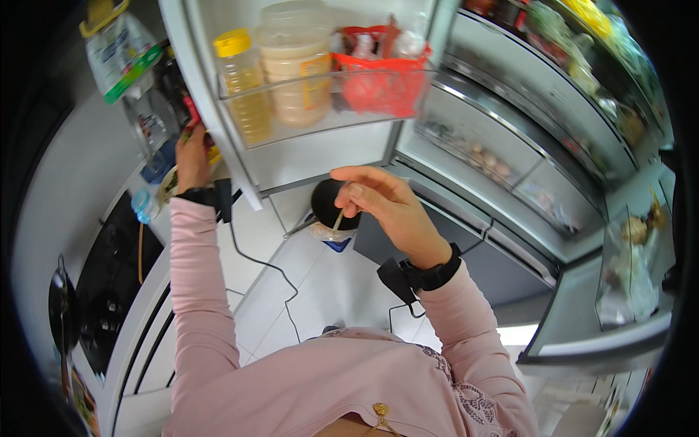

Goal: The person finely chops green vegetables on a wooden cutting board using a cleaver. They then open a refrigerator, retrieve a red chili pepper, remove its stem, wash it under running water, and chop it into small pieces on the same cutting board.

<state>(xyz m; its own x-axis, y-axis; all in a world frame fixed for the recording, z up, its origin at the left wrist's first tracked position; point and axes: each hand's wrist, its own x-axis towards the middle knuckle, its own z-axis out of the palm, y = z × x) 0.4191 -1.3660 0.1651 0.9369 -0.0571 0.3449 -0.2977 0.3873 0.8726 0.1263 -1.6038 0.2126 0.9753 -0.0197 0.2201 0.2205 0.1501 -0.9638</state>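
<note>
My left hand [192, 158] reaches past the edge of the open refrigerator door [205, 109] to the cluttered counter. Its fingers are near a red and yellow item [212, 148], mostly hidden; whether they grip it is unclear. My right hand [382, 205] hangs in front of the refrigerator with bent fingers, the index finger reaching forward. Just under those fingers shows a thin pale stick-like piece [339, 220]; I cannot tell if the hand holds it. Below is a dark round bin [322, 199] with a plastic bag at its rim.
The door shelf holds a yellow-capped bottle [240, 82], a large plastic jar [295, 82] and a red basket [382, 90]. Eggs [491, 164] lie in a refrigerator drawer. A second open door [590, 349] stands at right. On the left is a black cooktop [109, 306]. Cables [286, 297] trail from both wrists.
</note>
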